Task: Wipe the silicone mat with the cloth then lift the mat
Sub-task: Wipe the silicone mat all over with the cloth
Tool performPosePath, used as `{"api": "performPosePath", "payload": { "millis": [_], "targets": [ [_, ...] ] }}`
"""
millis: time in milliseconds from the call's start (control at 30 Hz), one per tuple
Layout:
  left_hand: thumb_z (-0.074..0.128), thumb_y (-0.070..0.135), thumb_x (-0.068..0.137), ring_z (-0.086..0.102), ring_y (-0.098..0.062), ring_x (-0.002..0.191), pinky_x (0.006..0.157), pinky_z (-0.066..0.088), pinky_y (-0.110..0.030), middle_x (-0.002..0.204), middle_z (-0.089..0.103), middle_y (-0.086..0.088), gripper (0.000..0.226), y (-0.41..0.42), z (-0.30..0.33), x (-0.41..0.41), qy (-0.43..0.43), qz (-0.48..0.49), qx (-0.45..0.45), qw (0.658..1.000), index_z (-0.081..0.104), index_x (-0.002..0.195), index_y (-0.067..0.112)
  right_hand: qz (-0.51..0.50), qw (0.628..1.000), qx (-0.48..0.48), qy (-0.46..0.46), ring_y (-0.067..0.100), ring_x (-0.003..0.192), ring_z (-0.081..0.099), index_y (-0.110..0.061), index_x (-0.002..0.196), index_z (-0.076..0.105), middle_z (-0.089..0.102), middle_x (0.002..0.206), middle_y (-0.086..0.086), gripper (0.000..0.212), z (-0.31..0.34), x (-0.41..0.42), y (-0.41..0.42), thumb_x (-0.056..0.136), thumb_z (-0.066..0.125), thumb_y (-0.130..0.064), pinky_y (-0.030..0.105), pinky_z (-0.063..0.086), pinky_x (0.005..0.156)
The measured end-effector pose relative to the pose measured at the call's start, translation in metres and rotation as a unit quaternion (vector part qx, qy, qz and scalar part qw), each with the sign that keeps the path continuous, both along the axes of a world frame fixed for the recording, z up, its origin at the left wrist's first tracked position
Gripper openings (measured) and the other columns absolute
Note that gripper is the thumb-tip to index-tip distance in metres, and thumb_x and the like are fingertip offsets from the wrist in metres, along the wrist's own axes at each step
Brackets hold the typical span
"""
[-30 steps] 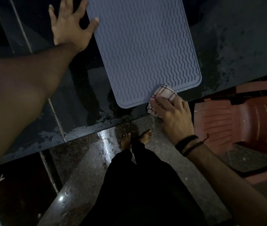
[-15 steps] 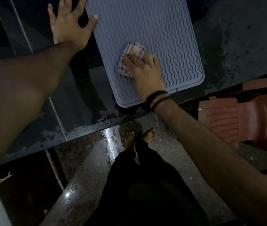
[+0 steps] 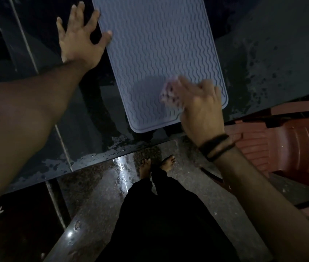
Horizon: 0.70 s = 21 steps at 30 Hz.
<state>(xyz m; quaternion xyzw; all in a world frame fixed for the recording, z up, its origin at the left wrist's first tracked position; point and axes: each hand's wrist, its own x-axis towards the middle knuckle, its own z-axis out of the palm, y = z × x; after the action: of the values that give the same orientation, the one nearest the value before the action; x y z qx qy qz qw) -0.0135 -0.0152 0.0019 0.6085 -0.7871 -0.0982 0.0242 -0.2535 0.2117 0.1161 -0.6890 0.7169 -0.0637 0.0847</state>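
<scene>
At the bottom of the view, dark trousers [image 3: 165,224] and two bare feet [image 3: 156,164] stand on a speckled, wet-looking floor [image 3: 100,186]. Right of the legs, a red plastic chair [image 3: 286,148] sits tucked just beside the table edge. Right forearm comes up from lower right, black bands [image 3: 216,146] on the wrist. Right hand [image 3: 200,108] is motion-blurred, lying over the near right corner of the silicone mat [image 3: 155,53], fingers curled down onto a pale checked cloth [image 3: 170,93] pressed on the mat surface; only the cloth's left part shows past the fingers, rest hidden under the hand. Grip detail is smeared, but the cloth is held under the fingers. Mat is grey-blue, wavy ribbed pattern, rounded corners, lying flat on a dark glossy table [image 3: 263,63], near edge close to the table's front edge, far end cut off by the frame top. Table has water drops and smears, mostly right of the mat and along the front edge. Left arm reaches across from the left; left hand [image 3: 80,40] is flat on the table at the mat's left edge, fingers spread wide, holding nothing, thumb tip touching the mat's edge, the index tip just beside it. Farther left, a thin pale line [image 3: 25,35] runs across the dark surface.
</scene>
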Motion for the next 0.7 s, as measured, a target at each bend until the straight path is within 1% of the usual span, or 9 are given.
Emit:
{"api": "performPosePath", "payload": {
  "millis": [33,100,167,267,333,433,500,600,700],
  "targets": [
    [0.020,0.077,0.098,0.003,-0.020,0.159,0.126,-0.001,-0.054,0.172,0.009,-0.004,0.076,0.000,0.000,0.000,0.001,0.002,0.000,1.000,0.021,0.162,0.037,-0.015,1.000,-0.023,-0.001,0.029,0.098,0.047,-0.017,0.127,0.055,0.056,0.134,0.002,0.058,-0.002,0.001,-0.021,0.076,0.028,-0.013,0.034,0.030,0.077],
    [0.022,0.076,0.098,0.003,-0.020,0.159,0.126,-0.001,-0.054,0.172,0.009,-0.003,0.075,-0.001,-0.001,0.000,0.006,0.005,0.001,1.000,0.021,0.162,0.037,-0.017,1.000,-0.018,0.016,0.033,0.109,0.047,-0.017,0.130,0.054,0.050,0.141,0.004,0.055,-0.015,0.007,-0.064,0.078,0.038,-0.006,0.039,0.035,0.086],
    [0.023,0.076,0.098,0.003,-0.020,0.159,0.126,-0.002,-0.054,0.172,0.009,-0.003,0.074,-0.001,-0.001,0.000,0.005,0.003,0.001,1.000,0.021,0.162,0.038,0.013,0.998,0.054,0.043,0.034,0.121,0.041,-0.018,0.135,0.048,0.041,0.147,0.007,0.057,-0.036,0.015,-0.092,0.081,0.050,-0.001,0.043,0.032,0.097],
    [0.022,0.076,0.098,0.003,-0.019,0.159,0.127,-0.002,-0.052,0.172,0.008,-0.002,0.074,0.000,-0.001,0.000,0.001,0.005,0.003,1.000,0.020,0.162,0.038,0.050,0.988,0.127,0.071,0.038,0.131,0.031,-0.016,0.144,0.037,0.031,0.153,0.011,0.060,-0.065,0.022,-0.086,0.086,0.050,-0.006,0.051,0.026,0.106],
    [0.022,0.076,0.098,0.003,-0.019,0.159,0.127,-0.002,-0.052,0.172,0.008,-0.002,0.073,-0.001,0.000,-0.001,0.002,0.008,0.005,1.000,0.020,0.162,0.039,0.063,0.989,0.102,0.086,0.039,0.125,0.036,-0.014,0.141,0.043,0.039,0.149,0.013,0.060,-0.073,0.015,-0.060,0.081,0.050,-0.007,0.053,0.032,0.103],
    [0.021,0.076,0.098,0.002,-0.019,0.159,0.127,-0.002,-0.053,0.172,0.008,-0.002,0.074,-0.001,0.001,-0.002,0.000,0.009,0.007,1.000,0.019,0.162,0.040,0.058,0.993,0.068,0.080,0.034,0.114,0.031,-0.014,0.135,0.051,0.049,0.141,0.012,0.061,-0.072,0.002,-0.006,0.075,0.045,-0.006,0.051,0.040,0.093],
    [0.019,0.077,0.098,0.002,-0.019,0.159,0.127,-0.001,-0.054,0.172,0.007,-0.003,0.075,-0.003,0.001,-0.002,-0.007,0.013,0.011,1.000,0.018,0.162,0.039,0.064,0.992,0.081,0.076,0.034,0.111,0.032,-0.015,0.133,0.053,0.049,0.142,0.011,0.058,-0.066,-0.005,0.028,0.078,0.038,-0.006,0.048,0.041,0.090],
    [0.020,0.076,0.098,0.003,-0.020,0.159,0.127,-0.001,-0.054,0.172,0.008,-0.004,0.075,-0.002,0.000,-0.002,-0.008,0.012,0.013,1.000,0.019,0.162,0.038,0.088,0.985,0.120,0.084,0.033,0.106,0.041,-0.019,0.127,0.057,0.051,0.139,0.007,0.054,-0.049,-0.016,0.051,0.074,0.056,-0.009,0.044,0.039,0.086],
    [0.022,0.075,0.099,0.003,-0.020,0.159,0.127,-0.001,-0.054,0.172,0.009,-0.004,0.074,-0.002,-0.001,-0.001,-0.004,0.010,0.010,1.000,0.021,0.162,0.037,0.071,0.992,0.099,0.037,0.028,0.097,0.045,-0.020,0.120,0.059,0.058,0.129,0.002,0.050,-0.022,-0.019,0.032,0.073,0.052,-0.006,0.039,0.035,0.078]
  ]
}}
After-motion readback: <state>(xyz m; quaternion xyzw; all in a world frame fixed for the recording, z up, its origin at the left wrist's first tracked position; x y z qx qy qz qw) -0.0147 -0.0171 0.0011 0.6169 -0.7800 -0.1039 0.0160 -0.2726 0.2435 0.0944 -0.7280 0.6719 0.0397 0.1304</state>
